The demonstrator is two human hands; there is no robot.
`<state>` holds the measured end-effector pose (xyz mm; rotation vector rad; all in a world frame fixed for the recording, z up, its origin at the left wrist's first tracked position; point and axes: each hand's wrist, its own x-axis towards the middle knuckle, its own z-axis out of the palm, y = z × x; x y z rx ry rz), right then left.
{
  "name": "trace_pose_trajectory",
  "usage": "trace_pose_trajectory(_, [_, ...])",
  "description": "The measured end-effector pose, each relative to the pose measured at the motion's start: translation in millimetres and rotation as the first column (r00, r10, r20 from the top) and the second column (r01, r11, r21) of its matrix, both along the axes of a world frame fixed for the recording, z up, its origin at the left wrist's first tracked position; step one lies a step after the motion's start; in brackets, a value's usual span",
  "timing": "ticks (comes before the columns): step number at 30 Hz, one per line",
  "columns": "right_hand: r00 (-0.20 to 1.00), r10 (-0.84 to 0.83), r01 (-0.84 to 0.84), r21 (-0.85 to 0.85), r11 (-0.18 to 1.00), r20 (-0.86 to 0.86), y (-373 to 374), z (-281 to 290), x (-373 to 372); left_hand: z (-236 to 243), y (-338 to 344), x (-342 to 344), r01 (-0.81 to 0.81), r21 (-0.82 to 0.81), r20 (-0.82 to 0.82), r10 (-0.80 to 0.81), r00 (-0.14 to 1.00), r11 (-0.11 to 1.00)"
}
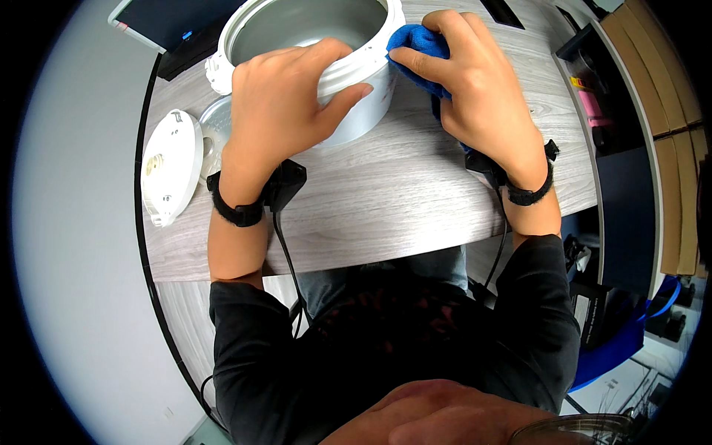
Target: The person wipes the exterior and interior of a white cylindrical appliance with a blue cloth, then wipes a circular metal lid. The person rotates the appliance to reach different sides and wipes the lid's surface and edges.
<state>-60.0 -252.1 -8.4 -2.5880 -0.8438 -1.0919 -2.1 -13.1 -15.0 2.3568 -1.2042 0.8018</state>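
A round white appliance body point(371, 111), much like a rice cooker's, stands without a lid at the far middle of the table, its grey inside showing. My left hand point(278, 104) grips its near rim, fingers over the edge and thumb along the outer side. In my right hand point(482, 89) is a bunched blue cloth point(419, 41), pinched between thumb and fingers and held against the right side of the rim. Part of the cloth hangs below, beneath my palm. My left hand hides some of the body's front.
A white oval lid or cover point(174, 167) lies at the table's left edge, beside a clear round piece point(215, 122). A dark screen-like panel point(178, 26) stands at the back left. Shelves point(593, 96) and cardboard boxes point(667, 96) line the right. Black cables point(285, 248) hang from my wrist straps.
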Motion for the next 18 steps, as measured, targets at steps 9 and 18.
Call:
trace_pose_trajectory(9, [0.996,-0.041,0.040,-0.010,0.999,-0.079,1,-3,-2,-9,-6,3,-0.011,-0.043,0.079,0.014,0.997,0.999])
trace_pose_trajectory(18, [0.992,0.035,-0.027,0.071,0.997,-0.117,13,-4,-8,-10,-6,1,-0.034,-0.042,0.097,0.038,0.995,0.999])
